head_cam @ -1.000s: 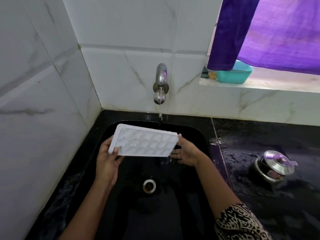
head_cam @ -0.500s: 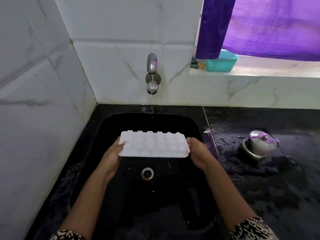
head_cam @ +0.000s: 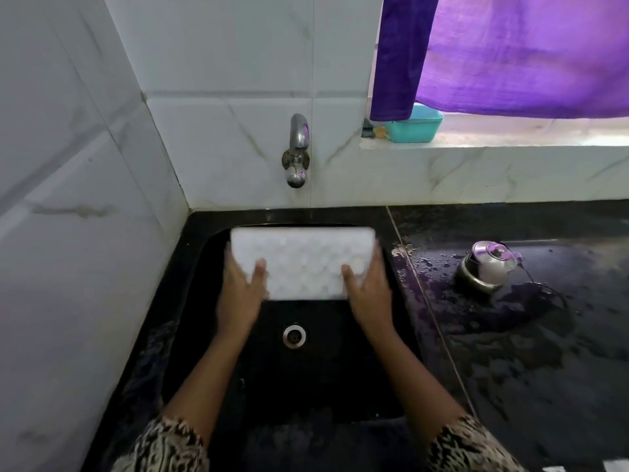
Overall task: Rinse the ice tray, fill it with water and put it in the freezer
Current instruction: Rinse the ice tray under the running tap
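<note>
While the white ice tray spans the gap between both hands, each hand grasps one short end. The left hand holds the left end with its thumb over the dimpled upper face; the right hand holds the right end likewise. The tray is held above the black sink and is blurred. The drain lies on the near side of the grip. The tap is mounted on the wall beyond the grip. A lidded steel pot stands on the wet counter, well to the right of the right hand.

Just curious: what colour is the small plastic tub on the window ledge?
The small plastic tub is teal; the head view shows it.
</note>
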The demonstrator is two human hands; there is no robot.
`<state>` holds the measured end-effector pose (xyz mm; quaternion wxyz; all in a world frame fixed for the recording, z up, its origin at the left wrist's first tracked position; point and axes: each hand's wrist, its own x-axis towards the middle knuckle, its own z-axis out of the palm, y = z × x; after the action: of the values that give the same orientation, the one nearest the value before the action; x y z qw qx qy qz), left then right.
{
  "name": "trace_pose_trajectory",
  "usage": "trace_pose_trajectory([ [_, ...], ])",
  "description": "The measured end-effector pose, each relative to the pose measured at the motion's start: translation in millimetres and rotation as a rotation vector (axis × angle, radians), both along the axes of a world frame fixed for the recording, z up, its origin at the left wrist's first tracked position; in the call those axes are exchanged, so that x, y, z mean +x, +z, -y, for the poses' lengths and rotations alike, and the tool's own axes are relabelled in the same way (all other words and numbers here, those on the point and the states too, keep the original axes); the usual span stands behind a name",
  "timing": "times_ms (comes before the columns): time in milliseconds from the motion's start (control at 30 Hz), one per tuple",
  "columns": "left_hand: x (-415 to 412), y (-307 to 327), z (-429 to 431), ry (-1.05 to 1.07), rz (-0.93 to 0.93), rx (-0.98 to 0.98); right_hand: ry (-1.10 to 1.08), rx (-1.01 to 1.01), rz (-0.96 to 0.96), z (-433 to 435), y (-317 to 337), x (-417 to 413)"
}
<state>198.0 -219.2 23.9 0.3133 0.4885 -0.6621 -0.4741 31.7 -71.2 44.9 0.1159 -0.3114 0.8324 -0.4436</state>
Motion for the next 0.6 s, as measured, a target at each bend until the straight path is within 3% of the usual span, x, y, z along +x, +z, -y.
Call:
trace_pose_trajectory([
  [67,6,-36,12,-0.079,0.228,0.314,0.055,0.463,0.244,-1,-33,2],
  [100,9,-36,14,-0.096,0.271,0.353,0.044,0.531,0.299,-3,-34,2],
  [200,2,8,7,-0.018,0.224,0.073,-0.035,0.279,0.193,-8,5,-4],
  [333,4,60,-27,0.077,-0.338,-0.422,-0.092,-0.317,-0.145,-28,64,16],
  [367,4,54,-30,0.064,-0.284,-0.445,-0.146,-0.319,-0.207,-29,57,19],
  [400,4,41,-25,0.015,-0.113,-0.367,-0.178,-0.181,-0.211,-28,43,19],
  [500,8,-2,-11,-0.359,0.737,0.191,0.01,0.68,0.057,-27,-1,18],
  [533,11,-9,-11,-0.389,0.813,0.226,0.01,0.749,0.062,-30,-3,17],
  [600,9,-20,-9,-0.265,0.618,0.173,-0.095,0.576,-0.008,-32,-1,9],
])
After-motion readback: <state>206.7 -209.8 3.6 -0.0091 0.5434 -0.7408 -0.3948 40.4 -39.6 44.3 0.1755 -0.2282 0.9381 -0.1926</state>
